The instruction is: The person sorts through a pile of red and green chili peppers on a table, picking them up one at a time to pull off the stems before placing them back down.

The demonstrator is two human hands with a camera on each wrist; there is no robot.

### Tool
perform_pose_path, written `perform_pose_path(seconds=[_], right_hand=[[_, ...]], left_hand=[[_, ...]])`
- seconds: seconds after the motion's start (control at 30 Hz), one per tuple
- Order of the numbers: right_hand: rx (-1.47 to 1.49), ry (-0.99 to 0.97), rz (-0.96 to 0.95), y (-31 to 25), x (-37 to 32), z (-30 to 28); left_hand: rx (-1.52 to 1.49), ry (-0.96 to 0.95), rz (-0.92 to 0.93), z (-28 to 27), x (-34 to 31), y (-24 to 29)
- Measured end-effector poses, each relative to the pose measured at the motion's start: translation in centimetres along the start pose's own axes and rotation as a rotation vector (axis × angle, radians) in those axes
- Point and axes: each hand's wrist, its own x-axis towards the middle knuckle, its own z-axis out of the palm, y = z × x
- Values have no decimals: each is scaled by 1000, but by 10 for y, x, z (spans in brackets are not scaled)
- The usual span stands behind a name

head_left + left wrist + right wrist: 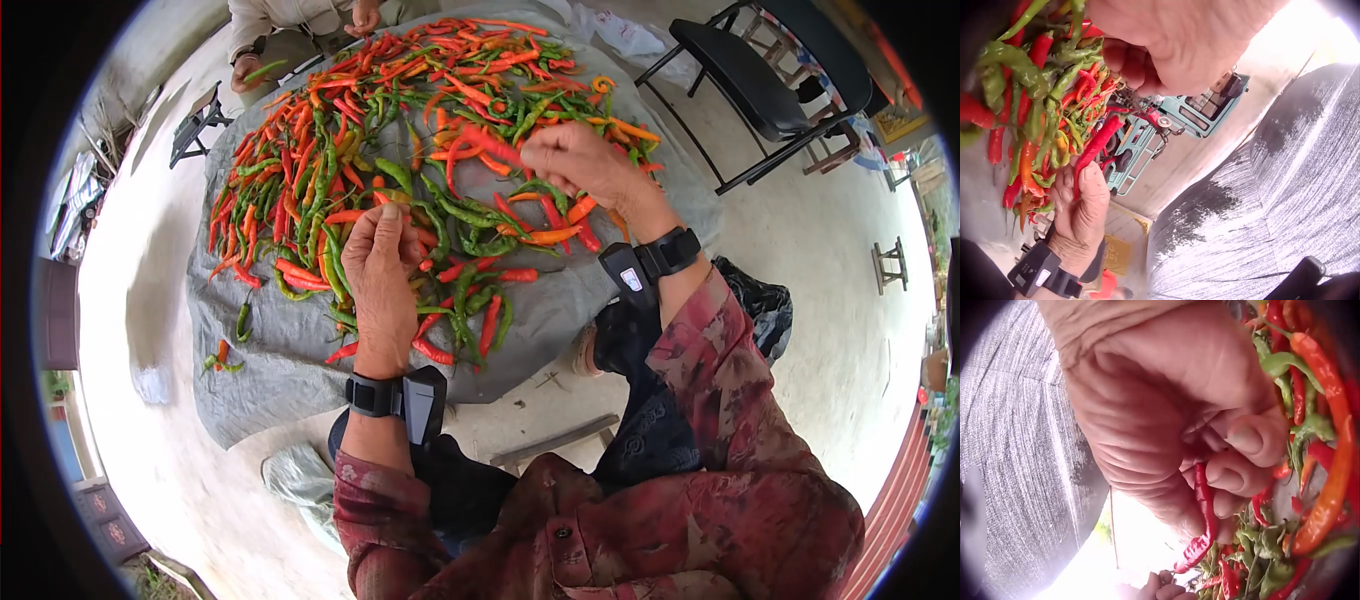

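My right hand (580,165) is raised over the right side of a large spread of chili peppers (320,180). It grips a red chili pepper (1100,140) between thumb and curled fingers, and the pepper's free end points out toward the left hand. In the right wrist view that red chili pepper (1210,519) comes out from under the fingertips. My left hand (380,250) is held above the near middle of the spread, thumb and bent fingers drawn together. Nothing shows between its fingers in the left wrist view. Red, orange and green peppers lie just beneath both hands.
A grey cloth (260,370) lies under the peppers. Across it sits another person, whose hand (245,72) is beside a green pepper. A black chair (740,85) stands at the right, a small stool (200,125) at the left. A green vehicle (1191,115) appears behind.
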Motion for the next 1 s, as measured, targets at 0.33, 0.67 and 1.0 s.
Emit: perform_pose_path(seconds=[0.33,0.67,1.0], right_hand=[[-545,158,-342,28,62,69],[-616,363,-431,6,53,94],[558,-162,-219,-26,-13,83]], left_hand=[[94,-132,-37,-5,-11,11],[16,-96,-50,-8,-12,24],[-291,-137,-94,1,-6,19]])
